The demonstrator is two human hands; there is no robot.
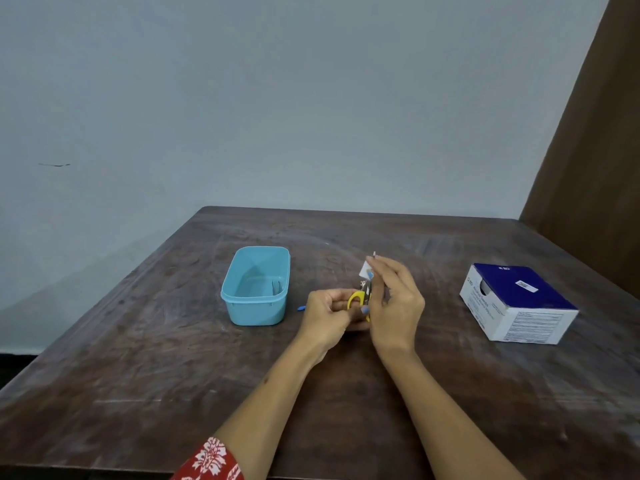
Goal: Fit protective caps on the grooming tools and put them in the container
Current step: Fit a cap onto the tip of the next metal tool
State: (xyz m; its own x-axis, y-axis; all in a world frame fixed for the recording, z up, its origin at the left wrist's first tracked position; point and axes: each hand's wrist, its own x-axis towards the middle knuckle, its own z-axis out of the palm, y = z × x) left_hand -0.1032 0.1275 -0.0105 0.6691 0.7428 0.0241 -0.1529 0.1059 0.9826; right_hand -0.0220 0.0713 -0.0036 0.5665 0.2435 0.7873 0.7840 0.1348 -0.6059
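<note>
Scissors [363,296] upright, tips away, in both hands.

- We see only the yellow handle loop of the scissors [356,298]; the left hand [329,315] and right hand [394,306] cover the rest, and the blades are too small to make out.
- We cannot tell what the pale piece [366,271] at the right fingertips is.
- The small item [277,287] inside the blue container [256,306] is too faint for us to identify.
- A blue sliver [302,308] shows past the left hand; its form is unclear.
- The print on the box [519,303] is too blurred to read.
- The red patterned sleeve [211,460] runs off the bottom edge.
</note>
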